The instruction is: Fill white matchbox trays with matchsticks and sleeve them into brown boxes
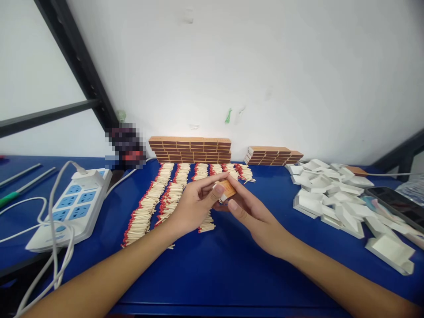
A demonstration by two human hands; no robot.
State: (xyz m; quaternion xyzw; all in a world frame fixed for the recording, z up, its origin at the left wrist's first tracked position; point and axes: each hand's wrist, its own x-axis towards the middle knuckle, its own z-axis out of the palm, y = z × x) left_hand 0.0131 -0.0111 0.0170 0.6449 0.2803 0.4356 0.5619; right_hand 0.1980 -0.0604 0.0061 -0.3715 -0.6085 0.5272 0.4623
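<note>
Both hands meet over the middle of the blue table (215,274), held just above its surface.

- Your left hand (194,207) comes in from 7 o'clock. Thumb and fingertips are closed together on the left end of a small orange-brown matchbox (228,189).
- Your right hand (255,218) comes in from 4 o'clock. Its fingers are curled under and around the right side of the same box, the thumb lying along the near edge, so it too is clamped on.
- The matchbox sits between the two sets of fingertips, off the table, tilted, with a white end showing toward the left hand.

Around the hands:
- Red-tipped matches (155,201) lie in several long rows, running from 12 o'clock down to 9 o'clock of the hands. The nearest row passes under the left hand.
- A large stack of matchboxes (190,150) stands against the wall at 12 o'clock, with a smaller stack (271,155) at 1 o'clock.
- A heap of white trays (331,196) lies at 3 o'clock, well apart from the hands.
- A dark phone (395,204) lies beyond the heap, near the right edge.
- A white power strip (71,207) with cables lies at 9 o'clock.
</note>
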